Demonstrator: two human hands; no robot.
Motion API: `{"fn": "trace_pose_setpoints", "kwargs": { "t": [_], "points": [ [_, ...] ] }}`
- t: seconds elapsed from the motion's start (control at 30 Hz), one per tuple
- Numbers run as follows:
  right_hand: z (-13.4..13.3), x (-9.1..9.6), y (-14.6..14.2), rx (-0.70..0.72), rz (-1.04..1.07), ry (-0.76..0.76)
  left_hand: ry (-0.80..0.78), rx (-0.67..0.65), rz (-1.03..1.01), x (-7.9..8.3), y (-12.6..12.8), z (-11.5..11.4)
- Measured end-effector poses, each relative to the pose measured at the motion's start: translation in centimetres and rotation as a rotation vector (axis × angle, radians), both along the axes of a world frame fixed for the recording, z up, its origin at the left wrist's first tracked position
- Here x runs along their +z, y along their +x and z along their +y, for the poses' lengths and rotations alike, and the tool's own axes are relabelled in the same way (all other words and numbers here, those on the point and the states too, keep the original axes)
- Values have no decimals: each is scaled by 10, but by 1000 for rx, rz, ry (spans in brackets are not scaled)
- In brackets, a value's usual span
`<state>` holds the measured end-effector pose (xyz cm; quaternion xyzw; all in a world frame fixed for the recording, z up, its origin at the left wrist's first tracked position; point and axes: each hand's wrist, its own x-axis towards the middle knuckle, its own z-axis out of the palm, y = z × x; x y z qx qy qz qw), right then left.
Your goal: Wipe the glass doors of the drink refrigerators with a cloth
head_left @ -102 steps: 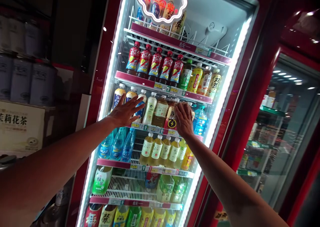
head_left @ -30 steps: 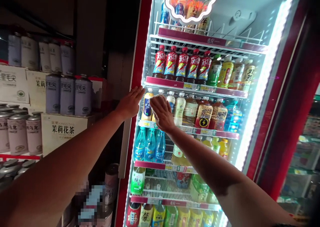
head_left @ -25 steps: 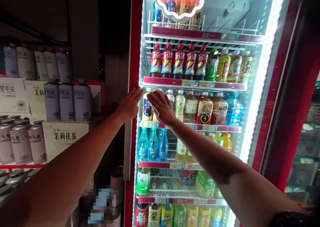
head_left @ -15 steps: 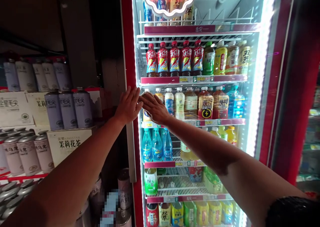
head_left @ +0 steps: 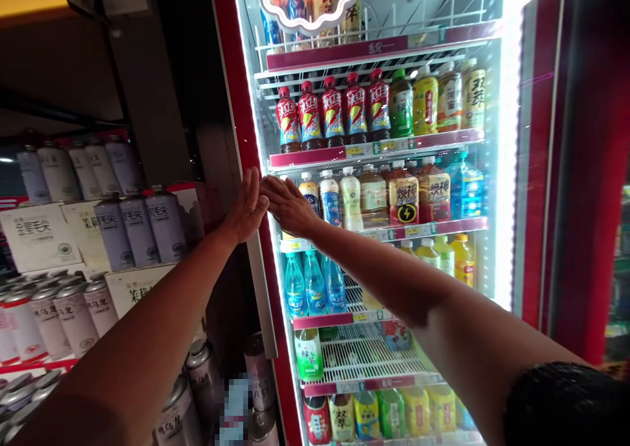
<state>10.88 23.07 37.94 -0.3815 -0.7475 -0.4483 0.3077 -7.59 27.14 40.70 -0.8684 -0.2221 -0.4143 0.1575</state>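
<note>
I face a lit drinks fridge with a glass door (head_left: 485,190) and a red frame (head_left: 231,72). My left hand (head_left: 246,206) is open, fingers up, flat against the frame's left edge. My right hand (head_left: 288,204) reaches across and presses flat on the glass by the third shelf's left end, its fingertips almost touching the left hand. The pale cloth seen under it earlier is hidden beneath the palm. Behind the glass stand red-labelled bottles (head_left: 327,115) above and blue bottles (head_left: 315,285) below.
Left of the fridge, dark shelves hold grey tins (head_left: 138,226) and white cartons (head_left: 39,236), with more tins (head_left: 49,315) lower down. A red panel (head_left: 590,170) of a second fridge rises at the right. Green and yellow bottles (head_left: 384,413) fill the bottom shelf.
My right hand slid left across the glass from the middle of the third shelf to the door's left edge. My left hand shifted from the glass onto the red frame.
</note>
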Motion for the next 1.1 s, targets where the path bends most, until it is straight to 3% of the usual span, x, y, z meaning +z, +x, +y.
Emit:
{"fn": "trace_pose_setpoints", "kwargs": {
  "t": [0.1,0.27,0.4,0.47,0.6,0.67,0.83,0.97,1.1],
  "points": [
    [3,-5,-9,19,44,15,-7,34,6,1,-1,1],
    [-3,-12,-1,59,-132,-50,-30,130,37,2,1,-6],
    [-11,-10,11,-19,39,2,-30,174,43,1,4,-5],
    [-13,-18,12,-30,65,6,-3,157,31,-1,4,-1],
    [-16,-39,20,23,-132,-73,105,165,8,-5,6,3],
    [-18,-41,30,30,-162,-86,119,247,28,-5,8,-5],
    [-21,-38,44,20,43,10,84,473,76,-5,19,-36],
    [-24,-49,50,50,-98,-49,106,509,68,-6,23,-45],
    [-32,-45,68,41,-168,-58,156,524,35,-10,25,-44]
  ]
}}
